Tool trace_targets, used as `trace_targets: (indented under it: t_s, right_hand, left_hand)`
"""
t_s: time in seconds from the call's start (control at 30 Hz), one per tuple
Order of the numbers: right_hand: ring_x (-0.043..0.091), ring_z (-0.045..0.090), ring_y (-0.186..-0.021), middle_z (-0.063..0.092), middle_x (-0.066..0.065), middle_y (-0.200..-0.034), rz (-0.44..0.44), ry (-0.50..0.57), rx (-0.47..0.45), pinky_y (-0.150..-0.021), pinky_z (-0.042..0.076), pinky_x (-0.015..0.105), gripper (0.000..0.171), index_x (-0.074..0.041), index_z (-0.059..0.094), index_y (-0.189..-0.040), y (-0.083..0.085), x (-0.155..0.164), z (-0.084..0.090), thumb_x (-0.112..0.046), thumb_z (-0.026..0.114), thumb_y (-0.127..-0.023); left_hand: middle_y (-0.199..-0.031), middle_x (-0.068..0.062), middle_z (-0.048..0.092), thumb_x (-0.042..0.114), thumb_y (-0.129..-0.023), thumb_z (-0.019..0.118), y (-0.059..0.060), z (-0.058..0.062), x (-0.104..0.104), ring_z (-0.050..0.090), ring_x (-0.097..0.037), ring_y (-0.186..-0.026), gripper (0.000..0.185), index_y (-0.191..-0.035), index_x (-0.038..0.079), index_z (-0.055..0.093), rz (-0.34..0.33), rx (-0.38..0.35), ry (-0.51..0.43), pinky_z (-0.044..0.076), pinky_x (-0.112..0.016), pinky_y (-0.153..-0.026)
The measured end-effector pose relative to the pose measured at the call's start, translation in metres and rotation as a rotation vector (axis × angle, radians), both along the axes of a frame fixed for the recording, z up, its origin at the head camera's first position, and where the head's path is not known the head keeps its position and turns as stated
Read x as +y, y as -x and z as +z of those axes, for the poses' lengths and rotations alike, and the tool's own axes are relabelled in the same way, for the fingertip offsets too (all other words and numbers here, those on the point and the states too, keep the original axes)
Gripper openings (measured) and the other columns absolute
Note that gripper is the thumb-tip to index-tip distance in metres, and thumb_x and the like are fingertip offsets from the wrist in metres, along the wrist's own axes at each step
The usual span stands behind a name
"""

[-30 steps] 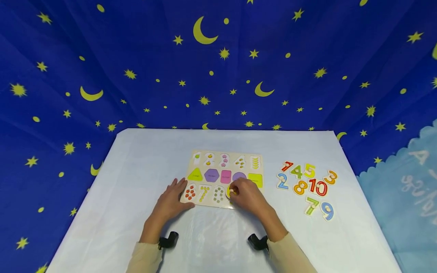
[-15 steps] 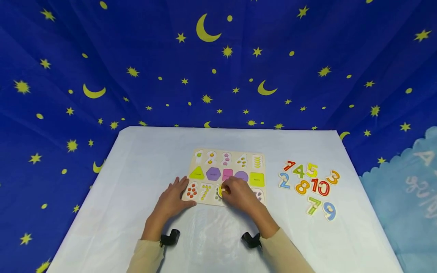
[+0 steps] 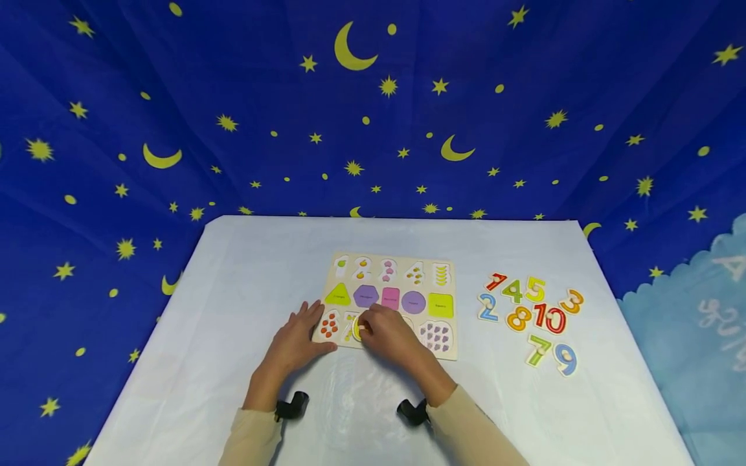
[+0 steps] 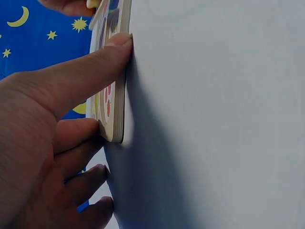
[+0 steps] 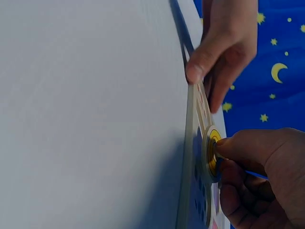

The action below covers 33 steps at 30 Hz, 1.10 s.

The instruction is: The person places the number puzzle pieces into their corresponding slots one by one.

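- The right hand (image 3: 387, 336) pinches the small peg of a yellow round wooden number piece (image 3: 357, 329), finger and thumb closed on it, over the bottom row of the pale wooden puzzle board (image 3: 445, 353) at the centre of the head frame.
- The left hand (image 3: 297, 342) lies with straight fingers against the board's lower left corner, thumb along its near edge; it grasps nothing.
- Judged from the board, little is done: the middle row of coloured shape pieces (image 3: 390, 298) is seated, while the number recesses in the top and bottom rows look unfilled, fruit pictures showing.
- Ten or so loose coloured wooden numerals (image 3: 527, 315) lie in a cluster on the white table cover (image 3: 245, 272), well apart to the right of the board.
- The right wrist view alone shows the piece (image 5: 210, 153) standing just proud of the board's face, not yet sunk in.
- The left wrist view alone shows the thumb (image 4: 81, 71) touching the board's edge (image 4: 120, 95).
- Only the head view shows the numerals waiting.
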State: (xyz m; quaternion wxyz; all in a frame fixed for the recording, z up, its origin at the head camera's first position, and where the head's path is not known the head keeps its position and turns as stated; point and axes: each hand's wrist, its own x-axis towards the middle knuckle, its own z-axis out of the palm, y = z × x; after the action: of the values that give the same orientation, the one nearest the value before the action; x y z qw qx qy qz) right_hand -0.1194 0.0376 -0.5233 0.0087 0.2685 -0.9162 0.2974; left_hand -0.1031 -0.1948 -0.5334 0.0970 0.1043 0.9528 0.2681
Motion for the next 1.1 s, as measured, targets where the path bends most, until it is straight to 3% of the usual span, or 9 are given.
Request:
trace_targets:
  t_s: [0.13, 0.37, 0.53, 0.87, 1.1]
  right_hand:
    - [0.008, 0.046, -0.064, 0.047, -0.007, -0.073, 0.028, -0.002, 0.028, -0.058, 0.041, 0.020, 0.005, -0.009, 0.070, -0.086, -0.001, -0.010, 0.000, -0.009, 0.068, -0.081]
    - [0.007, 0.044, -0.062, 0.046, -0.008, -0.071, 0.024, -0.001, 0.085, -0.057, 0.040, 0.020, 0.005, -0.010, 0.070, -0.082, 0.001, -0.024, -0.008, -0.007, 0.068, -0.079]
    - [0.009, 0.046, -0.062, 0.048, -0.007, -0.070, 0.039, -0.006, 0.126, -0.057, 0.042, 0.022, 0.005, -0.011, 0.070, -0.082, 0.005, -0.035, -0.010, -0.009, 0.067, -0.080]
    - [0.015, 0.053, -0.064, 0.054, -0.002, -0.072, 0.020, -0.085, 0.129, -0.060, 0.048, 0.030, 0.006, -0.008, 0.072, -0.085, 0.008, -0.053, -0.010, -0.011, 0.068, -0.082]
    - [0.016, 0.052, -0.064, 0.052, -0.001, -0.071, 0.046, -0.070, 0.153, -0.060, 0.047, 0.030, 0.005, -0.009, 0.069, -0.079, 0.013, -0.064, -0.010, -0.010, 0.066, -0.082]
  left_hand:
    - [-0.155, -0.007, 0.030, 0.047, -0.075, 0.078, 0.000, -0.001, 0.000, 0.019, -0.033, -0.142, 0.093, -0.149, 0.009, 0.036, 0.010, 0.004, 0.012, 0.026, -0.066, -0.104]
    - [-0.154, -0.006, 0.032, 0.048, -0.076, 0.078, 0.001, -0.001, 0.003, 0.021, -0.031, -0.142, 0.091, -0.148, 0.009, 0.038, -0.029, 0.013, 0.015, 0.026, -0.061, -0.107]
    - [-0.153, -0.005, 0.034, 0.050, -0.075, 0.077, 0.001, 0.001, 0.001, 0.022, -0.031, -0.142, 0.091, -0.148, 0.011, 0.039, -0.013, 0.026, 0.038, 0.028, -0.062, -0.105]
    - [-0.152, -0.006, 0.036, 0.051, -0.075, 0.077, 0.003, 0.000, 0.001, 0.023, -0.030, -0.142, 0.090, -0.147, 0.011, 0.041, -0.028, 0.041, 0.048, 0.028, -0.058, -0.108]
    - [-0.150, -0.007, 0.038, 0.052, -0.074, 0.077, 0.003, 0.001, 0.000, 0.025, -0.030, -0.141, 0.089, -0.146, 0.011, 0.044, -0.025, 0.073, 0.066, 0.031, -0.059, -0.106]
